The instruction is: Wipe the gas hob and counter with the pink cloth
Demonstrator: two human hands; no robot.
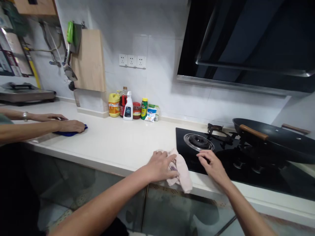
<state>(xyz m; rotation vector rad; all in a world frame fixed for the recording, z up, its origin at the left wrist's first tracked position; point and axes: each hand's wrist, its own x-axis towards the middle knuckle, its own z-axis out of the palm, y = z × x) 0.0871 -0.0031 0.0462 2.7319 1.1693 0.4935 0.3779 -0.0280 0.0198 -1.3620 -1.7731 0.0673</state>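
Observation:
My left hand (161, 166) is closed on a pale pink cloth (182, 170) at the front edge of the white counter (118, 141). Part of the cloth hangs over that edge, just left of the black gas stove (182, 139). My right hand (212, 164) hovers over the stove's front edge, fingers loosely bent and apart, with nothing in it. The near burner (199, 141) lies just beyond its fingertips. Its pan support (220, 133) seems to sit off to the back of the burner.
A wok (283, 137) with wooden handles occupies the stove's right side. On the left, a co-worker's hands (71, 126) press a blue cloth (70, 133) to the counter. Bottles and jars, including a white spray bottle (128, 108), line the wall. A range hood (246, 46) overhangs the stove.

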